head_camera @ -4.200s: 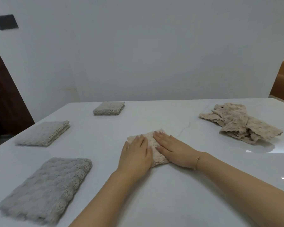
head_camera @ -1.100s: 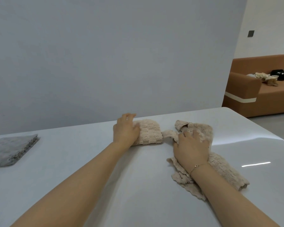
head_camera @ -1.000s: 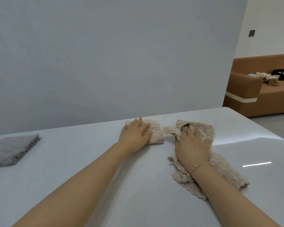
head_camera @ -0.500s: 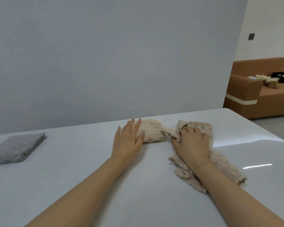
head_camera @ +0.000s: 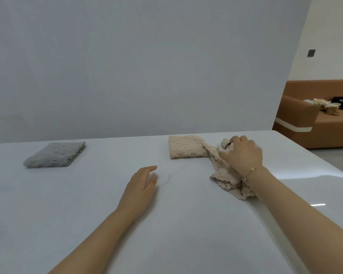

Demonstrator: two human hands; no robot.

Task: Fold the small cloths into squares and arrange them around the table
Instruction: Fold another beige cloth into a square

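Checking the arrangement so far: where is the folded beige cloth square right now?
The folded beige cloth square lies at the white table's far edge, right of centre, touching the crumpled beige cloth pile.

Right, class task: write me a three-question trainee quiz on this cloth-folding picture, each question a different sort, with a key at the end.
1. True or false: the left hand is pressing on the folded beige cloth.
2. Multiple choice: the right hand rests on
A. the folded grey cloth
B. the heap of unfolded beige cloths
C. the bare table
3. Fill in: the two folded cloths in view lie along the table's ____ edge, towards the wall.

Key: 1 false, the left hand lies apart from it on the table; 2 B; 3 far.
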